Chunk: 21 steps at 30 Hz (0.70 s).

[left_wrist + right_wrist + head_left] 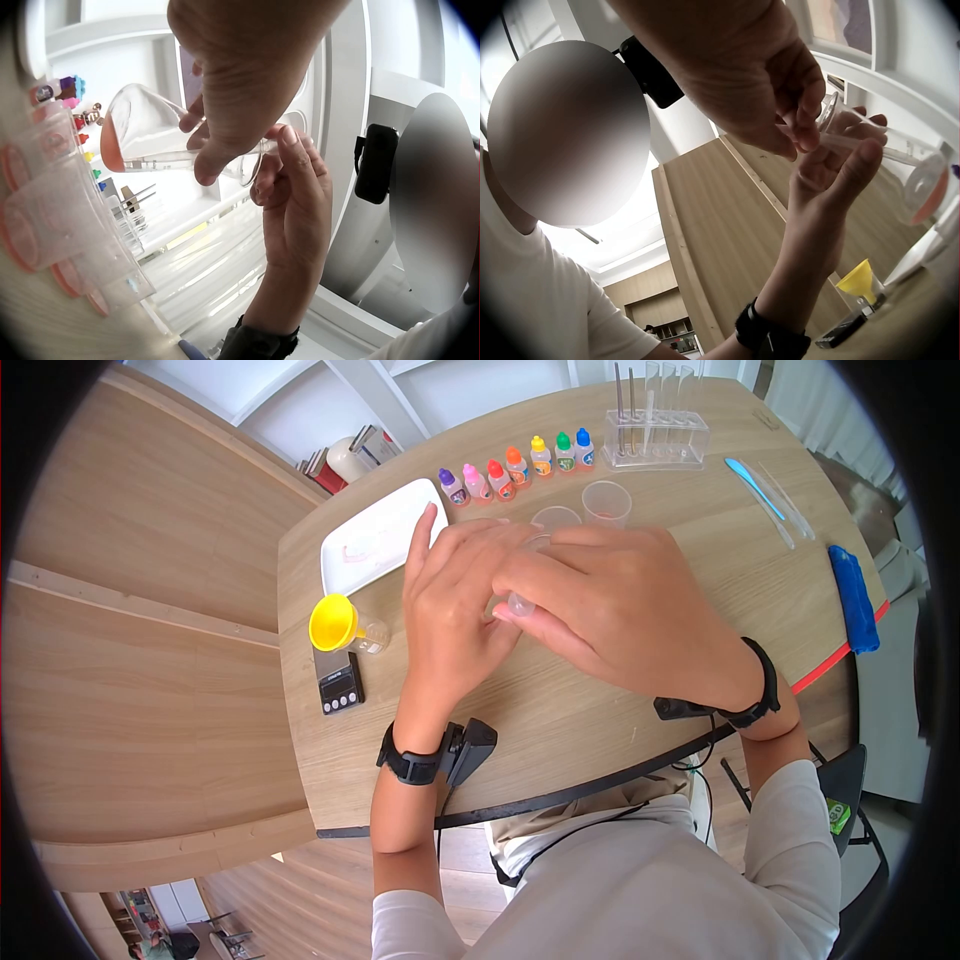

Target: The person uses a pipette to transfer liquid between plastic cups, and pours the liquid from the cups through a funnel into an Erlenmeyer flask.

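My left hand (455, 595) grips the neck of a clear conical flask (139, 124), with pinkish-orange liquid in its base. The flask is tilted in the left wrist view and mostly hidden by the hands in the head view. My right hand (635, 605) pinches the bulb end of a clear plastic dropper (841, 141) between thumb and fingers. The dropper's stem runs through the flask's mouth and down inside it. Below the flask stand several clear plastic cups (607, 505), some with pinkish liquid at the bottom.
Several colour-capped dropper bottles (541, 457) line the back. A test-tube rack (655, 445) stands at back right, near plastic sticks (757, 490) and a blue cloth (853, 600). On the left are a white tray (340, 565), a yellow funnel (332, 623) and a small scale (341, 685).
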### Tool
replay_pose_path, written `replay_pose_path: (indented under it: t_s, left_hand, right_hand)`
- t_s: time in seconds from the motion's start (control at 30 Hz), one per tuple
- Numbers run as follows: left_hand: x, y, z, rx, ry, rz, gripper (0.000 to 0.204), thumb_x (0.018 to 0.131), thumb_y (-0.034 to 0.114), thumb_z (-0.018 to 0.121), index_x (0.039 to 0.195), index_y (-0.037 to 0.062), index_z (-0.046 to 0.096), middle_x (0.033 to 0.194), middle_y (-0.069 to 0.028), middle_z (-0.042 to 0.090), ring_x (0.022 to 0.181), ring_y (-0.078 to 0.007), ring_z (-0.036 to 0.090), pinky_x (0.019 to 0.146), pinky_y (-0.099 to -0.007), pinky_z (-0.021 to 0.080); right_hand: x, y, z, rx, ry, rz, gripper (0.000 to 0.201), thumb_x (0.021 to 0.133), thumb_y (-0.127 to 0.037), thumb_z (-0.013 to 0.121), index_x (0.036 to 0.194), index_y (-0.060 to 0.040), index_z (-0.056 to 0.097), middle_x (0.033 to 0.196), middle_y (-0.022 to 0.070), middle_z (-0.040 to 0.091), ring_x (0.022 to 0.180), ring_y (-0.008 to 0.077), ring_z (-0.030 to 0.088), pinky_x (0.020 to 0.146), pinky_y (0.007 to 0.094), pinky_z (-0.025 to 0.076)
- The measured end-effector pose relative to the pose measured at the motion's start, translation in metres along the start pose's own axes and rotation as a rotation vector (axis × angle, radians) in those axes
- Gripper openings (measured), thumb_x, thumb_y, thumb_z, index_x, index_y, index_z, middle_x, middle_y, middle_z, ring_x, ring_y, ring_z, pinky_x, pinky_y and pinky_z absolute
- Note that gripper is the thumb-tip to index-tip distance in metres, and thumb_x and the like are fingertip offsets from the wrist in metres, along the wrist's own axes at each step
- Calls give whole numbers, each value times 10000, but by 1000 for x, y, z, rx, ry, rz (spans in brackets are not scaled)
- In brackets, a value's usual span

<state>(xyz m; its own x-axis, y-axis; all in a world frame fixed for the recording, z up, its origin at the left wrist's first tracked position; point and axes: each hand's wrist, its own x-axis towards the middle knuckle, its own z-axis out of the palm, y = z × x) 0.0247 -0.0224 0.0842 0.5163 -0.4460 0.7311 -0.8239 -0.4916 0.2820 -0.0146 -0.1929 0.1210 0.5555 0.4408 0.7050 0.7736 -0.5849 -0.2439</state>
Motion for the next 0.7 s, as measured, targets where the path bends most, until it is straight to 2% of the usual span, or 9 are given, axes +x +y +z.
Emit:
replay_pose_path:
  t_s: [0.47,0.7]
  left_hand:
    - [0,0,-1,-8,-9,4,429,627,22,714,1048,102,696,1022,-40,695,1029,-242,624,1127,-500,271]
    - [-1,-3,-1,10,-6,25,401,614,25,727,1008,89,685,1011,-58,690,1025,-254,626,1125,-521,276]
  right_hand:
    - [0,0,0,-21,-7,42,113,813,-174,709,867,-118,626,703,49,587,601,253,559,511,361,415]
    - [0,2,2,-4,19,45,154,807,-171,716,918,-124,620,672,39,581,571,242,549,493,349,396]
